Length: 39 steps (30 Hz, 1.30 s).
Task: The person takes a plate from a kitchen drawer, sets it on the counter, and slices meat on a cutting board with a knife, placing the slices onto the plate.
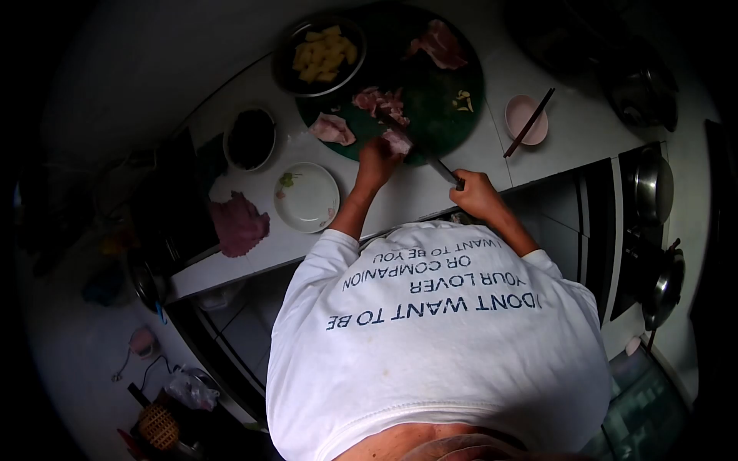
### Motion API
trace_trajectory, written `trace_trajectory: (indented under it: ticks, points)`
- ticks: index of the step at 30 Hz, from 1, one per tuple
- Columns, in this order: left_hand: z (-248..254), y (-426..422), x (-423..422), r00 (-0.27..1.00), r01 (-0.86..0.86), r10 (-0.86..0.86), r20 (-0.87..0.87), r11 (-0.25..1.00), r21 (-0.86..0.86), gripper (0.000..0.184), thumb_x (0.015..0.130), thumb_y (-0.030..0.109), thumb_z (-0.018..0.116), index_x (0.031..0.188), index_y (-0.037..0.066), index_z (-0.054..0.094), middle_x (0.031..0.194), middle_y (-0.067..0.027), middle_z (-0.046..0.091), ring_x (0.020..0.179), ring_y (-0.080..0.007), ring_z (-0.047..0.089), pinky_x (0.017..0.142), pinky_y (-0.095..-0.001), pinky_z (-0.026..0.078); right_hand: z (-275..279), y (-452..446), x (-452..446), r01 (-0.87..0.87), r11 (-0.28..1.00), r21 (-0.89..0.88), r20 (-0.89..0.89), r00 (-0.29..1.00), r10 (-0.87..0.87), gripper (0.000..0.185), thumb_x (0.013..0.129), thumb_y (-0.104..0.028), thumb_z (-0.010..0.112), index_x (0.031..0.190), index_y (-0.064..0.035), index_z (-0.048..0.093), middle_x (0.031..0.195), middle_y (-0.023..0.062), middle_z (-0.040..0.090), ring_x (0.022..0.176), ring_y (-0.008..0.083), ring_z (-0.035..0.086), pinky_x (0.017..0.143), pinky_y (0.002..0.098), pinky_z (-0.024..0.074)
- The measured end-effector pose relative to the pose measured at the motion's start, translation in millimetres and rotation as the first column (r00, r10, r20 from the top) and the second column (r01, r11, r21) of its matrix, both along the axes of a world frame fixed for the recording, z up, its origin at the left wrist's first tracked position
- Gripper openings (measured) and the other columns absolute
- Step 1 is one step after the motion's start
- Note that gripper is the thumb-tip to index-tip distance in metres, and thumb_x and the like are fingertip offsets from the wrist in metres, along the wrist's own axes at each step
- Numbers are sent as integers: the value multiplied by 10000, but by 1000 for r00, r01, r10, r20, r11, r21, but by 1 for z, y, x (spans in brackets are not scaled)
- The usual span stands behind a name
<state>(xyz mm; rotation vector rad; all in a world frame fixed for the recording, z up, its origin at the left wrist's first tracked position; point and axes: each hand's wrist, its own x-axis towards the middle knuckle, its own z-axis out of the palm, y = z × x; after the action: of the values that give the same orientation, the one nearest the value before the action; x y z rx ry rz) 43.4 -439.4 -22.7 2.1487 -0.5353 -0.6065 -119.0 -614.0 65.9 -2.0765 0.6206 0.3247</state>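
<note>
Fingers of the right hand (475,194) wrapped around the handle of the knife (440,168); fingers of the left hand (377,162) holding a small meat piece (397,140), their exact bend lost in shadow from where I stand. The green board (434,96) serves as dial, twelve o'clock farthest from the person. At ten, overlapping the edge: a bowl (323,94) of yellow chunks (327,55). At five: the knife's handle, beyond the edge, blade directed inward; short, unhurried strokes would suit. Between one and two: a raw slab (440,46). Near centre: cut meat (377,101), best kept clear of the blade. At six: the held piece; fingertips should curl back, knuckles facing the steel. Past three: pale bits (463,101).
</note>
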Motion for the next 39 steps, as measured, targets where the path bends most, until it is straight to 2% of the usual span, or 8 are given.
trace_trajectory:
  ticks: [4,8,13,16,19,28,32,39]
  points:
    - [15,-3,-5,999,-31,31,30,999,27,393,699,171,725,1014,-20,590,974,-233,625,922,-377,614,798,-395,488,13,8,-8,-7,1000,-6,-52,999,6,234,717,-121,570,897,20,619,760,251,616,736,404,621,679,420,485]
    - [20,-4,-4,959,0,-11,283,999,41,369,721,112,694,1049,-9,577,1038,-244,566,967,-410,562,815,-430,470,4,13,-18,-32,999,-12,-82,996,31,337,735,-116,595,1036,30,622,708,225,628,662,314,651,631,361,494]
    - [-2,-5,1,933,80,-80,350,997,16,346,709,159,697,982,-15,575,991,-242,533,891,-413,553,772,-448,481,2,14,-20,-57,997,-58,-171,984,46,315,734,-134,589,1001,28,622,807,264,636,786,395,639,734,424,499]
    - [-7,-5,2,943,79,-52,328,995,-68,294,709,163,699,922,-18,606,942,-230,564,885,-398,561,758,-441,487,-3,13,-17,-83,994,-77,-195,978,67,282,741,-144,588,962,30,619,858,274,637,840,426,623,786,455,493]
    - [-1,-6,2,925,104,-107,364,994,28,255,709,171,703,868,-13,626,874,-218,592,861,-384,576,730,-440,495,-1,11,-9,-116,989,-93,-248,964,90,270,754,-135,579,961,35,614,885,273,638,870,425,619,808,458,488]
    - [-24,-6,6,942,19,-9,335,999,-28,302,738,248,707,887,-8,646,868,-246,610,733,-395,618,646,-431,505,4,5,16,-232,965,-118,-273,942,194,284,760,-130,566,985,38,612,908,277,635,887,429,613,819,464,482]
    - [-10,-4,5,960,50,-45,275,999,-11,269,735,163,682,969,34,654,935,-206,641,830,-373,631,702,-409,507,-9,7,43,-312,940,-140,-287,921,263,295,752,-132,569,987,38,620,911,281,634,887,432,611,819,461,485]
    - [-1,-6,-2,955,-50,53,293,999,-19,241,693,164,690,865,3,638,869,-215,611,751,-396,619,660,-444,507,-43,26,110,-331,937,-113,-134,939,316,278,731,-132,571,941,36,646,934,280,635,910,422,613,819,449,488]
